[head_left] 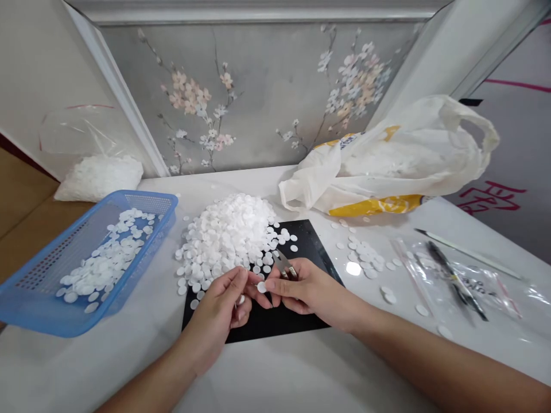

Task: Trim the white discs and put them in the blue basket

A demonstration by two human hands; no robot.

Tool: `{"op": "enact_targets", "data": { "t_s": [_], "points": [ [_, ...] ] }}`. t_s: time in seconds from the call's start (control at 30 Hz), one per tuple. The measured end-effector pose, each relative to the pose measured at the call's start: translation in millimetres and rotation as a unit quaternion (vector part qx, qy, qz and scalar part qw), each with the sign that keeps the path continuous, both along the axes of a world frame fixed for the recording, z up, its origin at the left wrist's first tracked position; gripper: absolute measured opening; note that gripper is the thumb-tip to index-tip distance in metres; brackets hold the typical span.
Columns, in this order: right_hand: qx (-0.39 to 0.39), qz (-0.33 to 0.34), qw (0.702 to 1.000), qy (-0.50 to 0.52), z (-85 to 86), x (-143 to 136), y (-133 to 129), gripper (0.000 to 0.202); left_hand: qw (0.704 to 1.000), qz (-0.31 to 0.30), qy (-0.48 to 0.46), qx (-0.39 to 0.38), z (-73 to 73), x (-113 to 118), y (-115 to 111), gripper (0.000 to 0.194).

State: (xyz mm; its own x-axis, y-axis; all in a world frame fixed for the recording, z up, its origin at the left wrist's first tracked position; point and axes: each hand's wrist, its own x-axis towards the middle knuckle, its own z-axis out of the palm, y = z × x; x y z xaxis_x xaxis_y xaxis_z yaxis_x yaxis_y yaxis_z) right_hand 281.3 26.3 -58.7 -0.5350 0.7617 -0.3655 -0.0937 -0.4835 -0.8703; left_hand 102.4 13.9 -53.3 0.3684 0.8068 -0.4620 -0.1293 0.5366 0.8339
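Note:
My left hand (232, 295) is closed, with a small white disc (241, 299) showing between its curled fingers. Another white disc (261, 287) sits where my two hands meet, pinched by the right thumb and fingertip beside the left fingers. My right hand (297, 287) is closed and also holds small metal scissors (283, 264), blades pointing up and away; their handles are mostly hidden in the palm. Beneath both hands lies a black mat (267, 327). Just beyond them rises a large heap of white discs (235, 226), partly spread over the mat.
At left stands a blue plastic basket (129, 281) with white discs inside. Behind it sits a clear bag of white pieces (99, 178). A white and yellow plastic bag (387, 166) lies at back right. Loose discs (365, 255), a black pen (456, 281) and a slim white stick (469, 252) are on the right.

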Motion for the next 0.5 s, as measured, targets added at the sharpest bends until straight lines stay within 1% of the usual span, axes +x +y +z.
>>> {"op": "enact_targets", "data": {
  "t_s": [0.13,0.27,0.33,0.4,0.47,0.5],
  "points": [
    [0.011,0.004,1.000,-0.027,0.6,-2,-2,0.034,1.000,-0.014,-0.010,-0.012,1.5,-1,0,0.030],
    [0.028,0.015,0.999,-0.041,-3.6,-1,-2,0.036,0.999,-0.030,0.019,0.002,0.2,-4,0,0.025],
    [0.036,0.003,0.998,-0.048,-5.6,1,0,0.036,1.000,-0.008,0.017,-0.006,0.0,-5,0,0.025],
    [0.048,-0.033,0.995,-0.076,-3.3,3,2,0.038,0.999,0.024,-0.007,-0.034,0.6,-5,-1,0.024],
    [0.098,-0.059,0.986,-0.125,5.0,3,3,0.041,0.995,0.044,-0.035,-0.078,1.7,-3,-3,0.025],
    [0.143,-0.057,0.976,-0.151,11.0,1,2,0.040,0.993,0.043,-0.047,-0.102,2.3,-2,-5,0.025]
  ]
}}
